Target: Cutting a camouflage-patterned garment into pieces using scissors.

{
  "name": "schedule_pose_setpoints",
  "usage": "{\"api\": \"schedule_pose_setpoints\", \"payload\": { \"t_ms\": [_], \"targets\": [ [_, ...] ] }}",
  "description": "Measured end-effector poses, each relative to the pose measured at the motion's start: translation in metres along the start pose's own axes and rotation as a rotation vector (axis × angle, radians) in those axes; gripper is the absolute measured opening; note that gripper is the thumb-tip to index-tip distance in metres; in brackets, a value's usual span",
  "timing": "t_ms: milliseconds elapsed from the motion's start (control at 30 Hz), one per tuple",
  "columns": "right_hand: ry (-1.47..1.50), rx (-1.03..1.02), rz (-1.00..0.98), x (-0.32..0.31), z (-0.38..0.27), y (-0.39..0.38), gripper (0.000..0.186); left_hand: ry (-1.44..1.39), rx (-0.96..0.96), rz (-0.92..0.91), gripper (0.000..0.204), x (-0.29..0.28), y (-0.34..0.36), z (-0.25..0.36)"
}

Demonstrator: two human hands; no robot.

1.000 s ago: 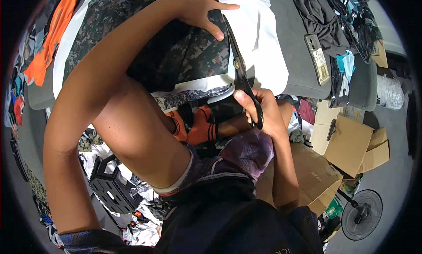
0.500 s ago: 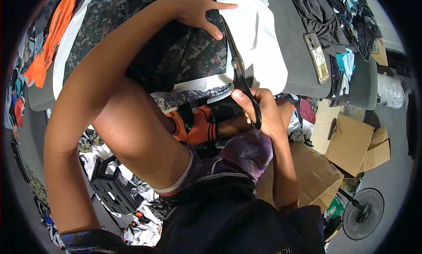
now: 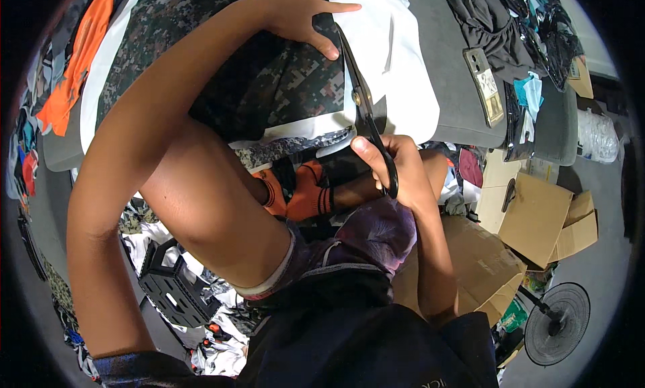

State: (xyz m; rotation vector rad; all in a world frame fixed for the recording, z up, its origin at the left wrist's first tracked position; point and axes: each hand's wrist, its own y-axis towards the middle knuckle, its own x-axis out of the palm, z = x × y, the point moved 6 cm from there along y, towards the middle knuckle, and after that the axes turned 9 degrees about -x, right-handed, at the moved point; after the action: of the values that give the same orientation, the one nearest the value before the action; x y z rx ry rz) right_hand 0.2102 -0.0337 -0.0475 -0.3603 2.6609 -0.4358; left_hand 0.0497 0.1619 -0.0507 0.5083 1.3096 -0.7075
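My left hand (image 3: 299, 15) lies spread on dark digital-camouflage fabric (image 3: 222, 65), fingertips reaching onto white material (image 3: 383, 38). Its thumb rests beside the blades of large black scissors (image 3: 360, 92). My right hand (image 3: 400, 169) grips the scissors by their handles at the fabric's lower edge, thumb on top. The blades lie along the line where camouflage meets white. A white band runs along the bottom of the dark fabric, with paler patterned cloth (image 3: 275, 149) below it.
The grey padded surface (image 3: 453, 119) carries orange cloth (image 3: 80, 72), a phone (image 3: 484, 85), dark garments (image 3: 490, 35) and blue-white cloth (image 3: 529, 99). Around my legs lie cardboard boxes (image 3: 534, 213), a black plastic crate (image 3: 171, 287), clothing piles (image 3: 218, 341) and a fan (image 3: 557, 324).
My left hand and my right hand, with the scissors, have shifted slightly up and leftward in the picture. Little else differs.
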Motion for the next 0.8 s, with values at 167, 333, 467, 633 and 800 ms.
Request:
{"api": "schedule_pose_setpoints", "payload": {
  "t_ms": [167,333,467,633,800],
  "targets": [
    [0.025,0.008,0.0,0.0004,0.0002,-0.0003,0.054,0.012,-0.007,-0.022,0.098,-0.0006,0.0015,0.0004],
    [0.025,0.002,-0.008,0.0015,-0.0019,-0.0007,0.053,0.029,0.013,0.017,0.099,0.0006,-0.0006,-0.0002],
    [0.039,0.008,-0.002,0.0036,-0.0037,-0.0019,0.053,0.017,0.022,0.041,0.099,-0.0002,-0.0015,0.0002],
    [0.031,-0.012,0.002,0.0026,-0.004,-0.0025,0.053,0.054,-0.027,-0.009,0.099,-0.0003,0.001,0.0014],
    [0.008,-0.07,-0.056,0.005,0.0007,-0.0042,0.044,0.024,0.012,-0.017,0.102,-0.0005,-0.005,0.0025]
  ]
}}
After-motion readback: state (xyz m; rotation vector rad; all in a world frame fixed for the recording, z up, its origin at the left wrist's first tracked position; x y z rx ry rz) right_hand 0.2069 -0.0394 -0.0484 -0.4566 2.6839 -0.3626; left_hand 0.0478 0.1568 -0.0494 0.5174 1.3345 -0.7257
